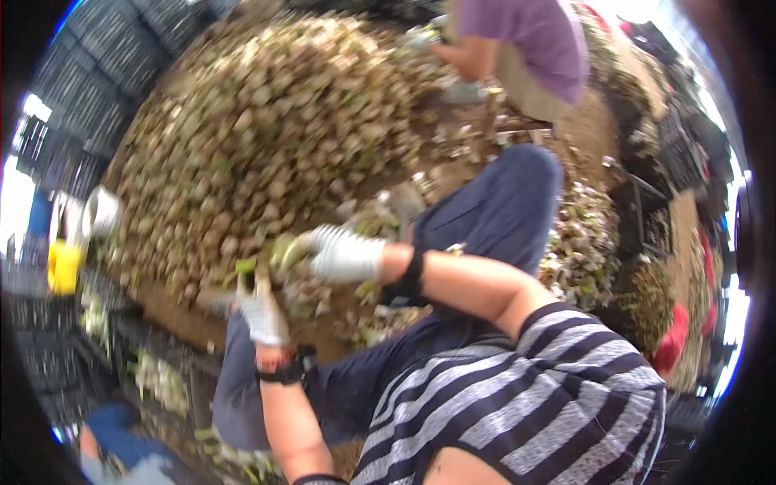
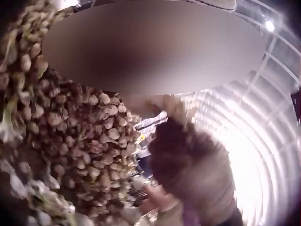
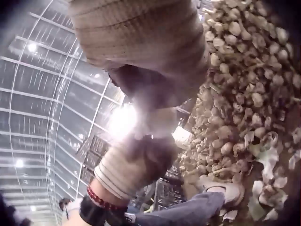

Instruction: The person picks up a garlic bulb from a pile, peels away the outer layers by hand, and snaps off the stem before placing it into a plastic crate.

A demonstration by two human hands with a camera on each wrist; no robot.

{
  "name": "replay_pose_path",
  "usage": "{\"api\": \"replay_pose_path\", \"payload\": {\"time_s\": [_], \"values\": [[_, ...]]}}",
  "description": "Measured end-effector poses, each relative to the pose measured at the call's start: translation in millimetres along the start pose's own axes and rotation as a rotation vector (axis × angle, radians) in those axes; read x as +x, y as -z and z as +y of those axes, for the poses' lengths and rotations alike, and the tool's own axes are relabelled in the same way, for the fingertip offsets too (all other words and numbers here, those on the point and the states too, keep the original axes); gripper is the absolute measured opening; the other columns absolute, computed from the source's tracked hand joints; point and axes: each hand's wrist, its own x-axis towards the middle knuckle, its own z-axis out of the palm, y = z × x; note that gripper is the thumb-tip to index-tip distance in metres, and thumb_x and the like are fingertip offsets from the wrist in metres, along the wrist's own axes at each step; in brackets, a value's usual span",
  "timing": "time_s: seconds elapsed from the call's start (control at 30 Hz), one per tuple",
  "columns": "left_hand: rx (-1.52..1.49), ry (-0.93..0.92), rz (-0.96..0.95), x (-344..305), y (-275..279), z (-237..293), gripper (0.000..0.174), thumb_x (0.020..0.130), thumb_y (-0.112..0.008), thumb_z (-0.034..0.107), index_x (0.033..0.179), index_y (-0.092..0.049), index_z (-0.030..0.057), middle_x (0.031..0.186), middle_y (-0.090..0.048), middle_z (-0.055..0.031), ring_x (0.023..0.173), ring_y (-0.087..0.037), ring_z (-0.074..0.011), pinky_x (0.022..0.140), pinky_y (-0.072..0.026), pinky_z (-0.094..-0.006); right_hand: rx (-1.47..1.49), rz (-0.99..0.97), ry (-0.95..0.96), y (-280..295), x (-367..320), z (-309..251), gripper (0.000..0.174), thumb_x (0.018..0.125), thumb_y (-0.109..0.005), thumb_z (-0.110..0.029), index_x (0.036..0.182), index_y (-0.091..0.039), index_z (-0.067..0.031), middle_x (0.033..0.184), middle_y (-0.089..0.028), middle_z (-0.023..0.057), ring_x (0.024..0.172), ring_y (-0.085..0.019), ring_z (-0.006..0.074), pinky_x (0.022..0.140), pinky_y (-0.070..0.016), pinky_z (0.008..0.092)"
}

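Observation:
In the head view my right hand [image 1: 343,252], in a white knit glove, curls its fingers round a yellow-green vegetable piece [image 1: 283,249]. Just below and to the left, my gloved left hand [image 1: 263,314] points upward, holding a small bright green piece [image 1: 245,265] at its fingertips. Both hands are close together over my lap, at the near edge of a big heap of pale brown, bulb-like vegetables [image 1: 275,121]. From the right wrist the right glove [image 3: 141,37] fills the top, the left glove [image 3: 134,167] faces it, and glare blurs what lies between them.
Another person in a purple shirt [image 1: 529,48] works at the heap's far side. White and green trimmings [image 1: 586,242] lie to the right of my knee. Dark crates [image 1: 101,73] stack at the left, near a yellow object [image 1: 63,267]. A dark crate [image 1: 643,214] stands at the right.

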Motion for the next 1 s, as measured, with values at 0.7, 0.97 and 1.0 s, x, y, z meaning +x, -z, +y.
{"api": "replay_pose_path", "payload": {"time_s": [0.7,0.97,1.0], "values": [[-0.089,-0.053,0.017,-4,14,11,0.027,0.093,-0.062,0.03,0.107,-0.061,0.0076,0.095,-0.061,-0.0006,0.085,-0.055,-0.0077,0.073,-0.0467,-0.0232,-0.601,0.266,0.216,1,23,-19,0.021,0.078,-0.068,-0.01,0.096,-0.062,-0.0005,0.092,-0.06,0.0176,0.086,-0.06,0.0335,0.079,-0.0485,0.0384],[-0.184,-0.107,-0.112,-4,9,21,0.033,0.095,-0.059,0.032,0.116,-0.056,0.0068,0.104,-0.059,-0.0028,0.093,-0.054,-0.0118,0.085,-0.0432,-0.0268,-0.846,0.077,-0.1,51,-5,18,0.018,0.084,-0.059,-0.015,0.093,-0.061,0.0007,0.093,-0.062,0.0207,0.083,-0.061,0.0353,0.073,-0.0495,0.0396],[-0.183,-0.105,-0.115,-4,8,20,0.033,0.095,-0.059,0.032,0.116,-0.056,0.0068,0.104,-0.059,-0.0028,0.093,-0.054,-0.0118,0.085,-0.0432,-0.0268,-0.844,0.08,-0.102,43,-4,-4,0.018,0.084,-0.059,-0.015,0.093,-0.061,0.0007,0.093,-0.062,0.0207,0.083,-0.061,0.0353,0.073,-0.0495,0.0396]]}}
